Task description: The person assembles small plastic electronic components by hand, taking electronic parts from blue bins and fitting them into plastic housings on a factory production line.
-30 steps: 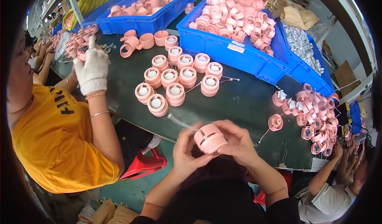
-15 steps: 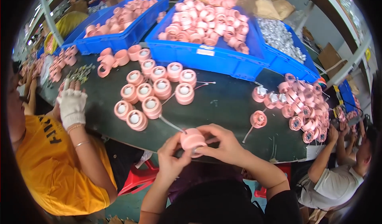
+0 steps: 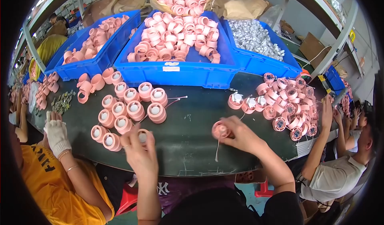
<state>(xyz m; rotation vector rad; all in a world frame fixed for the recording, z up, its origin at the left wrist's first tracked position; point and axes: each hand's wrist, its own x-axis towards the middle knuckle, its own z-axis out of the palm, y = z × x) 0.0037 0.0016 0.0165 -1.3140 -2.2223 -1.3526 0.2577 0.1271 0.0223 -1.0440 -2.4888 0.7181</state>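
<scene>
My left hand (image 3: pixel 140 153) is closed around a pink cylindrical housing with a white round centre (image 3: pixel 143 137), at the near right side of a group of similar pink housings (image 3: pixel 135 111) standing on the dark table. To the right, my right hand (image 3: pixel 245 135) grips another pink round housing (image 3: pixel 220 130) by its right side, its open inner side facing up. A thin pale wire (image 3: pixel 217 153) trails from that one toward the table's near edge. Both hands are slightly blurred, and my right fingertips are partly hidden.
Blue bins of pink rings (image 3: pixel 180 74) and silvery-white parts (image 3: pixel 276 65) line the table's back. Pink housings with wires (image 3: pixel 290 105) are heaped at the right. A co-worker's white-gloved hand (image 3: pixel 57 134) is at the left; another person's arm (image 3: pixel 320 145) reaches in at the right.
My hands have parted from the single housing they both held. My left hand has carried it left to the group, while my right has taken hold of the lone wired housing. The view has shifted.
</scene>
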